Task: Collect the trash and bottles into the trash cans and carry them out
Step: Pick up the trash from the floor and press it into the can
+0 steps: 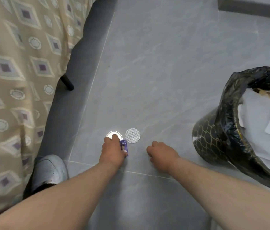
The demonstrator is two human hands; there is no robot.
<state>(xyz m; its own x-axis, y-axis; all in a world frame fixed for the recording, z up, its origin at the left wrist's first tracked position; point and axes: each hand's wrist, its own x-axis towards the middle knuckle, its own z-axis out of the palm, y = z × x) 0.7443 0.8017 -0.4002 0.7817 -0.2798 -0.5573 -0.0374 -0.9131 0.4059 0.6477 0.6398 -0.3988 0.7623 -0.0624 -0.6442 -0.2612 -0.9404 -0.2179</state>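
Trash can (pixel 208 143): cut off by the right edge of view, far side of the rim out of sight. Stands on the grey tiled floor (pixel 164 63) and appears tilted, though hard to judge through the wide lens. Dark body with a thin gold lattice pattern. Black bag (pixel 247 80) folded over the rim, glossy and creased. Inside, crumpled white paper (pixel 255 117) plus scraps with red and orange print, too small to identify.

Left of the trash can and apart from it: right grip (pixel 161 152), low over the floor, knuckles up, fingers curled under. Nothing visible in it; palm side hidden.

Further left of the can: left grip (pixel 112 151), curled round a purple wrapper (pixel 124 146). Only one strip of the wrapper sticks out on the side facing the can, its print too blurred to read. Fingertips of that grip touching a round clear lid (pixel 112 133), part of it covered by them. Just beside the lid, on the side nearer the can, a round silver foil seal (pixel 132 135) lying flat on the floor, lettering illegible.

Farthest from the can, along the left edge: patterned beige bed cover (pixel 15 80), blurred, hanging down. Beneath it a black bed leg (pixel 67 82) and a pale shoe (pixel 49 171), partly hidden by the cloth.
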